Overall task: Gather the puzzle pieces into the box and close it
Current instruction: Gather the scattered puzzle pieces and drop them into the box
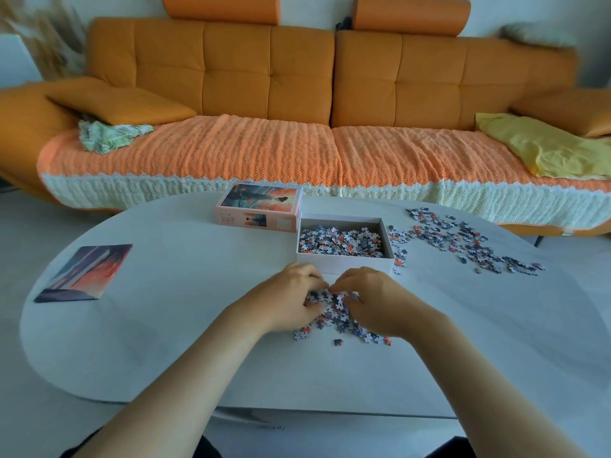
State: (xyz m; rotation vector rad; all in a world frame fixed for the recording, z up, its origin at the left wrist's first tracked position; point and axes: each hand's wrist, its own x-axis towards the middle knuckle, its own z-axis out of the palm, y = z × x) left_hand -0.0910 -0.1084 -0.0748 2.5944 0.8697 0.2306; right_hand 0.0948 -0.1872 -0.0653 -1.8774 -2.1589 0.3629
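Note:
An open white box (344, 263) sits mid-table, holding several puzzle pieces. Its lid (259, 206), printed with a sunset picture, lies just behind and left of it. In front of the box lies a small pile of pieces (335, 314). My left hand (291, 297) and my right hand (375, 300) cup this pile from both sides, fingers curled around the pieces and fingertips nearly meeting over it. A wider scatter of pieces (463, 239) is spread to the right of the box.
The white oval table (172, 342) also carries a printed reference picture (86, 272) at the left. One stray dark piece (338, 342) lies near the pile. An orange sofa (297, 94) stands behind the table.

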